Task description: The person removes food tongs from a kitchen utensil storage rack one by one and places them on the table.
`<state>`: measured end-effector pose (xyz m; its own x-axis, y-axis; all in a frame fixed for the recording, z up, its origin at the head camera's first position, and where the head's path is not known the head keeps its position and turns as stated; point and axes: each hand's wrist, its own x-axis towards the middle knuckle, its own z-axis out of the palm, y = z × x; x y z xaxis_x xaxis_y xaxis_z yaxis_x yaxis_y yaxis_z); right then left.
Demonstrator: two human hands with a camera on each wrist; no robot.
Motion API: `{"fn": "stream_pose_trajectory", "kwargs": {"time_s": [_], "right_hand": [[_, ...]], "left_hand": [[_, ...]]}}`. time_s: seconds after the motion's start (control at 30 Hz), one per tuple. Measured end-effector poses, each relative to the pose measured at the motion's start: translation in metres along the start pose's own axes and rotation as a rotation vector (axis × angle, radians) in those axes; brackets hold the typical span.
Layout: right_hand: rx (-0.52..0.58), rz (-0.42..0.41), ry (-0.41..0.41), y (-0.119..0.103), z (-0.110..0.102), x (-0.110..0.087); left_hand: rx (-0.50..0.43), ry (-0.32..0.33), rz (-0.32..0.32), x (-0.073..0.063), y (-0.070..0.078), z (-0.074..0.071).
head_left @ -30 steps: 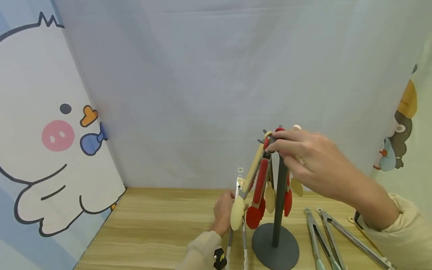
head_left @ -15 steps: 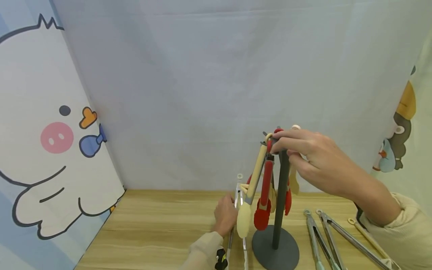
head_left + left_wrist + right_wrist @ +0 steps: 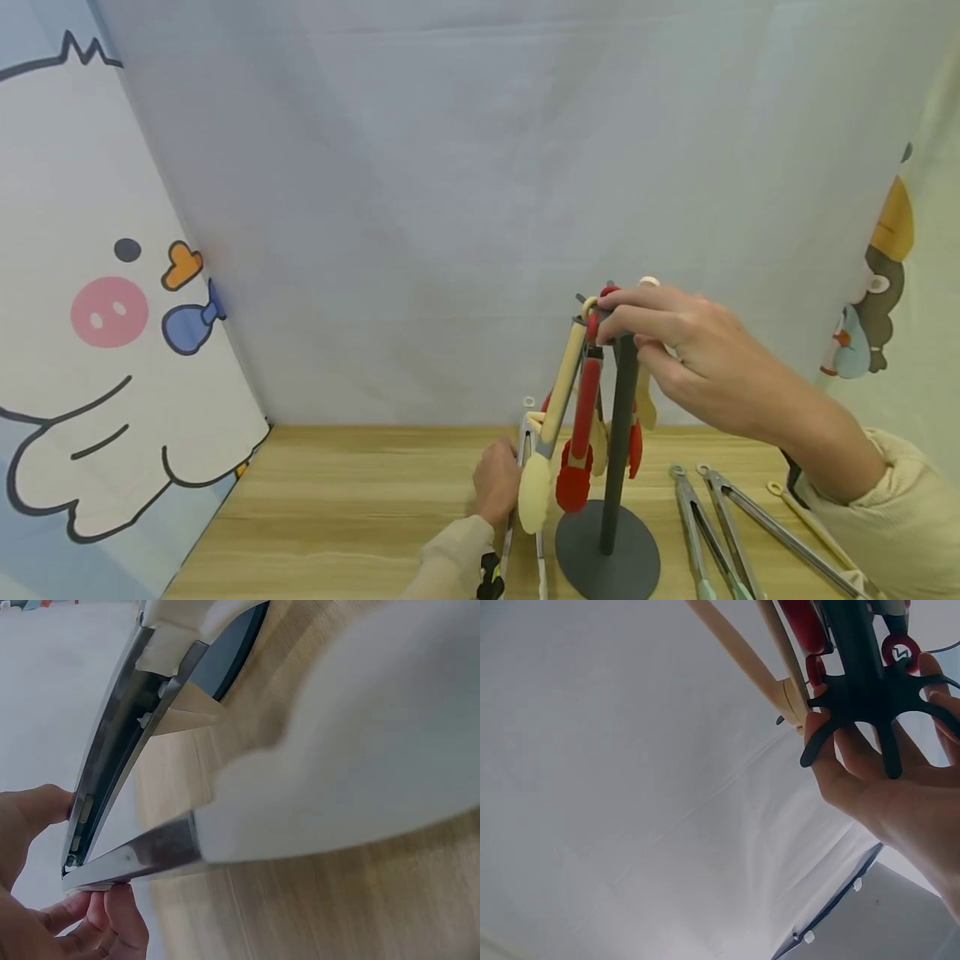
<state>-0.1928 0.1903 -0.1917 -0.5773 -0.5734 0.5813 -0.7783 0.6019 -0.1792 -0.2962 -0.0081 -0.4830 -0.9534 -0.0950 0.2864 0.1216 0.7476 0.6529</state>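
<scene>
My left hand (image 3: 497,483) pinches silver tongs with white tips near their hinge. In the left wrist view, thumb and fingers sit on opposite arms of these tongs (image 3: 142,851), which stand spread apart. To their right rises a dark grey stand (image 3: 621,417) with a round base and several hooks on top. My right hand (image 3: 697,358) curls its fingers and thumb about the hook head (image 3: 870,697). Cream tongs (image 3: 564,387) and red tongs (image 3: 586,408) hang there by their loops, and more red and cream utensils hang behind, partly hidden.
On the table right of the stand lie two silver tongs with mint tips, the nearer (image 3: 692,533) and the wider-spread one (image 3: 780,533). A cream-handled utensil (image 3: 810,521) is partly under the right sleeve. A grey-white cloth (image 3: 450,208) hangs behind the table.
The cream and red tongs on the stand have swung a little to the right, nearer the post. My left hand's tongs have sunk slightly. The right hand stays at the hooks.
</scene>
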Motion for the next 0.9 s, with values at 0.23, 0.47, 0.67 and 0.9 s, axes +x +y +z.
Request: {"fn": "stream_pose_trajectory", "kwargs": {"time_s": [0.23,0.47,0.67,0.9], "right_hand": [[-0.031,-0.02,0.002,0.0,0.001,0.001],[-0.031,-0.045,0.005,-0.002,0.002,0.002],[-0.023,-0.054,0.0,-0.003,0.001,0.002],[-0.025,-0.047,-0.005,-0.003,0.001,0.001]], "left_hand": [[0.019,-0.031,-0.029,0.001,0.001,0.003],[0.071,-0.017,-0.022,0.004,-0.001,0.01],[0.078,-0.033,-0.05,0.004,-0.004,0.009],[0.03,-0.102,-0.037,0.002,-0.011,0.006]]}}
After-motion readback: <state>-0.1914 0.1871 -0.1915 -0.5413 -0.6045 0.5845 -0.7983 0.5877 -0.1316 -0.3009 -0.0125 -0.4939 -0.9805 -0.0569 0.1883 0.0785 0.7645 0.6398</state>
